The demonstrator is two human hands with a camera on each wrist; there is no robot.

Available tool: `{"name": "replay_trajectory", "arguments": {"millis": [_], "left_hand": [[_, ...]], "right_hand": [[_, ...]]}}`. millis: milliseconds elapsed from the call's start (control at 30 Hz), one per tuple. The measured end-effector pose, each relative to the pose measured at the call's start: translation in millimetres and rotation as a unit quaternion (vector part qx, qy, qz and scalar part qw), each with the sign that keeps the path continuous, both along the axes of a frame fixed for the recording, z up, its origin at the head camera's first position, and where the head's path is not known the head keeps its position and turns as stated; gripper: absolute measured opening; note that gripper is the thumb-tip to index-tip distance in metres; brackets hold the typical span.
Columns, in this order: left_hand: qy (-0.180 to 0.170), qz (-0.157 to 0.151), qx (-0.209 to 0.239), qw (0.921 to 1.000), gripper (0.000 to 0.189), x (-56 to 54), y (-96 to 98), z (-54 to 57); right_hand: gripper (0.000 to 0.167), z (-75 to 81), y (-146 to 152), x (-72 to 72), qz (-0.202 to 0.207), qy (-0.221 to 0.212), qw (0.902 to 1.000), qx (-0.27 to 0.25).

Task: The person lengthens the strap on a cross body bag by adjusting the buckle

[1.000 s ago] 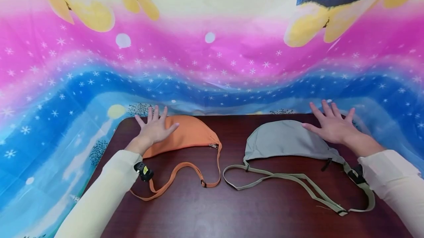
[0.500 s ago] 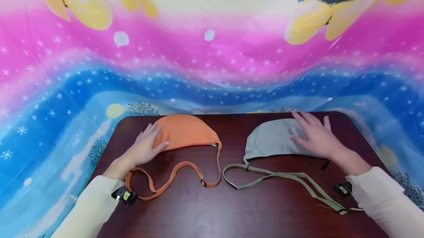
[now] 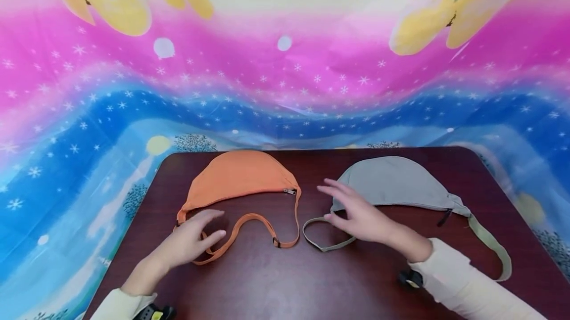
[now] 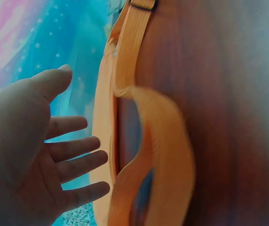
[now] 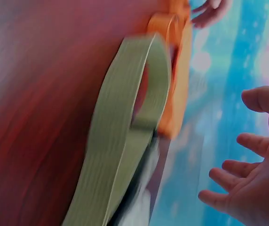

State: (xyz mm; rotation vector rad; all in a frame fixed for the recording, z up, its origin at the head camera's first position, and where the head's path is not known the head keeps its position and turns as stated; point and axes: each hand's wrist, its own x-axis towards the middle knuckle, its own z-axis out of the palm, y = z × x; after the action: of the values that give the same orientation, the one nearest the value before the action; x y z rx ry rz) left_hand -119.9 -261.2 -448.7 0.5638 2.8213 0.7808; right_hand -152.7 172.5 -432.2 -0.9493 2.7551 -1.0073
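1 orange bag [image 3: 242,174], 1 grey bag [image 3: 394,181]

left bag [image 3: 240,174]: plain orange | left strap [image 4: 172,155]: orange | right bag [image 3: 392,181]: plain grey | right strap [image 5: 111,113]: olive green, finely lined lengthwise | table [image 3: 285,285]: dark red-brown, wood-grained | far backdrop [image 3: 249,58]: bands cream, pink, blue, snowflake-dotted in white | sleeves [image 3: 472,280]: cream
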Motion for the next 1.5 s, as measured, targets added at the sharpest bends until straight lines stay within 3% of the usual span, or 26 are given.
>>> {"name": "replay_trajectory", "arguments": {"millis": [267, 400, 633, 900, 1133, 1333, 1400, 1500], "left_hand": [[-0.006, -0.001, -0.014, 0.9999, 0.057, 14.5, 21.3, -10.6], [-0.001, -0.005, -0.034, 0.9994, 0.055, 16.7, 31.0, -15.8], [0.015, 0.013, -0.052, 0.9985, 0.058, 17.5, 46.1, -25.3], [0.049, -0.011, -0.064, 0.9966, 0.056, 18.6, 53.8, -32.6], [0.058, -0.008, -0.049, 0.9971, 0.052, 16.1, 58.2, -30.9], [0.104, -0.005, -0.014, 0.9945, 0.046, 14.5, 59.3, -27.7], [0.113, -0.002, -0.002, 0.9935, 0.045, 13.6, 59.6, -25.8], [0.122, 0.000, 0.013, 0.9924, 0.044, 12.8, 59.6, -24.0]], "right_hand": [[0.063, -4.9, -59.4, 4.5, 0.050, -0.049, 0.9975, 0.012], [0.063, -12.0, -84.3, 4.5, 0.070, -0.076, 0.9943, 0.028], [0.067, -20.3, -117.4, 2.6, 0.084, -0.108, 0.9895, 0.047], [0.077, -31.3, -126.2, -2.1, 0.067, -0.132, 0.9854, 0.085], [0.076, -35.0, -125.3, -7.1, 0.060, -0.164, 0.9830, 0.056], [0.068, -36.8, -128.7, -8.5, 0.079, -0.191, 0.9781, 0.026], [0.066, -37.0, -130.2, -7.3, 0.081, -0.183, 0.9794, 0.028], [0.065, -37.2, -133.5, -5.3, 0.083, -0.133, 0.9868, 0.040]]}}
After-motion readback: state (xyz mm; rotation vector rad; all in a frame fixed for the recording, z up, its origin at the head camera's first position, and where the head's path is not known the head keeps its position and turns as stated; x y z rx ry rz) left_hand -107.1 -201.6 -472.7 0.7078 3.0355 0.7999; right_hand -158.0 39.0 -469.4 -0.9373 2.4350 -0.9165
